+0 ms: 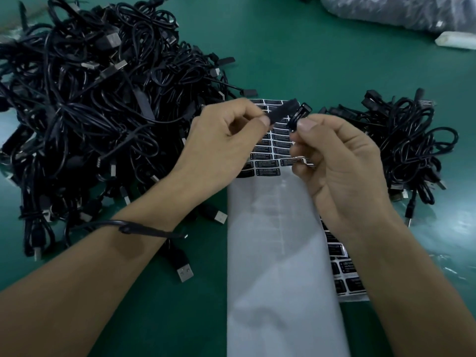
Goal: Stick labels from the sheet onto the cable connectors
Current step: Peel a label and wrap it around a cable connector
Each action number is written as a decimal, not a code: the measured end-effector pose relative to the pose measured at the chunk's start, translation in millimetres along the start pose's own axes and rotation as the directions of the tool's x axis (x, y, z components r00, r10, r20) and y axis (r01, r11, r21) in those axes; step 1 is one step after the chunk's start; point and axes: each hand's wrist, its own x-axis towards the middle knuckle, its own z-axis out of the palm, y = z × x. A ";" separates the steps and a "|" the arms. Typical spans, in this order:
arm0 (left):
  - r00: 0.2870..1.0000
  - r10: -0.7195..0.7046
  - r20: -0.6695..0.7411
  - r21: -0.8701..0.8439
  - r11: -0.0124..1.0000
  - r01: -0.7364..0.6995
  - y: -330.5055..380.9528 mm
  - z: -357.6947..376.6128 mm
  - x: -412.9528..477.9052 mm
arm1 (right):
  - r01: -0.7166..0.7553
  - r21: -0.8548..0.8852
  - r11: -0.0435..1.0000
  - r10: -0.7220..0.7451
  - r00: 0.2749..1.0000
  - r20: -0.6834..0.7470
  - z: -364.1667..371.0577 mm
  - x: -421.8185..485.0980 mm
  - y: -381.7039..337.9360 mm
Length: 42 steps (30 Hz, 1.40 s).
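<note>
- The left hand [226, 135] is up over the middle of the green bench [309, 60]. Its thumb and forefinger pinch one end of a slim black plastic cable connector [282, 113], which sticks out to the right and a bit far.
- The right hand [342, 166] is just beside it, pinching a small black printed label [300, 115] between thumb and forefinger. The label's far end sits right by the connector's tip, but I can't tell if they're actually touching.
- Under both hands lies the long white label sheet [278, 253], running near to far. The near part is bare backing. The far part has rows of black stickers [268, 164], partly hidden by the hands.
- A second sheet of black stickers [345, 269] pokes out from under the right edge of the first one, below the right forearm.
- A big tangled heap of black USB cables [90, 104] takes up the left side of the bench. A smaller bundle of black cables [409, 145] sits on the right, just past the right hand.
- One loose black cable [144, 228] is draped across the left wrist. A black USB plug with a silver end [184, 270] lies on the bench beside that forearm.
- Far right there's a crinkly clear plastic bag [399, 14] and a white blocky thing [456, 41], too blurry to say what it is.
</note>
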 end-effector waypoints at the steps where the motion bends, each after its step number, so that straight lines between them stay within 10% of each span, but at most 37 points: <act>1: 1.000 0.004 0.007 -0.001 1.000 -0.004 0.3 0.3 -0.2 | -0.005 -0.002 1.000 0.005 1.000 -0.008 0.2 0.1 0.6; 42: 0.974 -0.121 0.193 -0.124 0.981 0.146 -4.0 -0.8 -2.5 | 0.220 -0.320 0.922 -0.249 0.967 -0.052 3.1 2.5 13.2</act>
